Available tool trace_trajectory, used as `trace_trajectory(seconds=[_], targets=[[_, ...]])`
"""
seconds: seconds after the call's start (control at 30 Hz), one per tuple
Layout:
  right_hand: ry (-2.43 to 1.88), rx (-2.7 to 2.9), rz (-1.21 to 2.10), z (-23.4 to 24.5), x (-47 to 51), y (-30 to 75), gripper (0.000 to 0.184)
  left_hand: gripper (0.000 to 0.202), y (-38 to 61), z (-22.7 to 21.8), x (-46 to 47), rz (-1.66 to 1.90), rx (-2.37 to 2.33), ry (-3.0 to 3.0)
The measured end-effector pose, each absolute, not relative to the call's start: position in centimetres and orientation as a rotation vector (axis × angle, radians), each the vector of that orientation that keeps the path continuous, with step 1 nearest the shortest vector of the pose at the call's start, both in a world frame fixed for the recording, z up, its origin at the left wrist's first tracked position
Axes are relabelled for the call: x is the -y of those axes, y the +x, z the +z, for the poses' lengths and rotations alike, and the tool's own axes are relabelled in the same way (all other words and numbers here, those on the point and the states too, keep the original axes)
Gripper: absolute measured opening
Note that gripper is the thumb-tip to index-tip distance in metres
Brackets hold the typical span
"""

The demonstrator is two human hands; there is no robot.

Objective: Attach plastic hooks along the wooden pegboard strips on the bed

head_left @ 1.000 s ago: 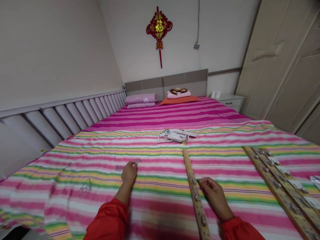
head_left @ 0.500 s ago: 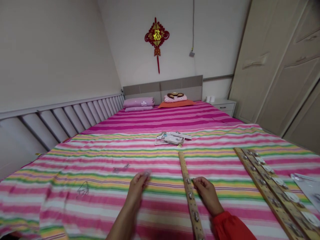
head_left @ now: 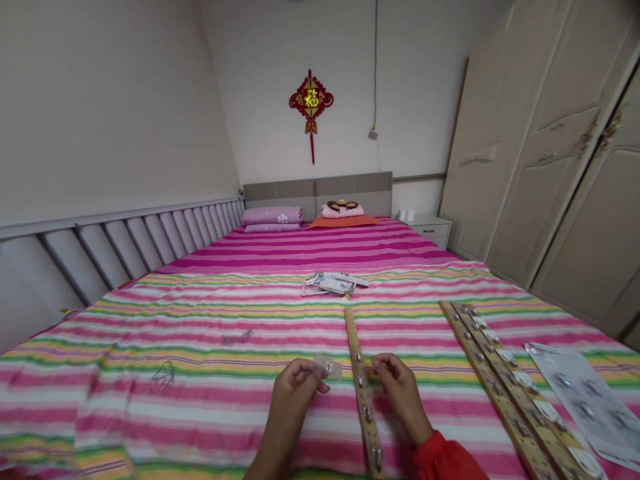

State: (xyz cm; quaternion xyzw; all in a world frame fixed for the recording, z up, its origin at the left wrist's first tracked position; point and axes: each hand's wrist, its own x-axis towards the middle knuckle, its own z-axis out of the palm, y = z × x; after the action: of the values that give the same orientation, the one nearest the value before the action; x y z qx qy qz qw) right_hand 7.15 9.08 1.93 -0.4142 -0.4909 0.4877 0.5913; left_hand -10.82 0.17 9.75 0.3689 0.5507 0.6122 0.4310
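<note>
The clear hook (head_left: 329, 367), a small see-through pad with a bit of metal in its middle, is being pinched between the thumb and fingertips of the left hand (head_left: 295, 392), which is holding it just above the striped bed cover (head_left: 200, 400). It is hanging just to the left of a long wooden strip (head_left: 354, 347) that is lying on the bed and running away from the person. Several small metal hooks are sitting in a row along this strip.

The right hand (head_left: 400, 393) is resting on the other side of the strip, its fingers curled in narrowly and their tips touching the strip's right edge; I cannot tell whether it is gripping anything. A red sleeve (head_left: 440, 460) is covering that wrist.

Two more wooden strips (head_left: 500, 383) are lying side by side well to the right, carrying hooks and round clear pads. Just beyond them, a clear backing sheet (head_left: 585, 397) is lying flat. A pile of opened packets (head_left: 330, 285) is sitting past the far end of the middle strip. Some small loose bits (head_left: 237, 338) and a thin wire piece (head_left: 163, 377) are lying on the cover to the left. Pillows (head_left: 273, 215) are sitting at the headboard, under a red knot ornament (head_left: 311, 100) on the wall.
</note>
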Motion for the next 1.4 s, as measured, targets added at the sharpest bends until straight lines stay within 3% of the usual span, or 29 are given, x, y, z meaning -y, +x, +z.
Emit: trace_trajectory(seconds=[0.3, 0.47, 0.6, 0.77, 0.87, 1.4], targets=[[-0.83, 1.44, 0.508, 5.8, -0.3, 5.8, 0.02, 0.022, -8.6, 11.7, 1.8, 1.517, -1.338, 0.993], [-0.774, 1.532, 0.395, 6.1, 0.9, 5.8, 0.007, 0.022, -7.9, 11.9, 2.8, 1.484, -1.312, 1.072], [-0.787, 1.452, 0.571, 6.6, 1.5, 5.5, 0.005, 0.022, -7.6, 11.3, 2.9, 1.432, -1.31, 1.17], [-0.824, 1.136, 1.228, 6.9, 1.4, 5.3, 0.025, 0.022, -6.4, 10.6, 3.8, 1.491, -1.474, 1.411], [-0.791, 0.976, 1.453, 6.7, 1.0, 5.4, 0.03, 0.02, -5.9, 10.4, 4.6, 1.472, -1.537, 1.642], [-0.783, 0.977, 1.564, 5.4, 1.0, 5.8, 0.029, 0.03, -7.8, 9.4, 2.1, 1.489, -1.376, 1.053]])
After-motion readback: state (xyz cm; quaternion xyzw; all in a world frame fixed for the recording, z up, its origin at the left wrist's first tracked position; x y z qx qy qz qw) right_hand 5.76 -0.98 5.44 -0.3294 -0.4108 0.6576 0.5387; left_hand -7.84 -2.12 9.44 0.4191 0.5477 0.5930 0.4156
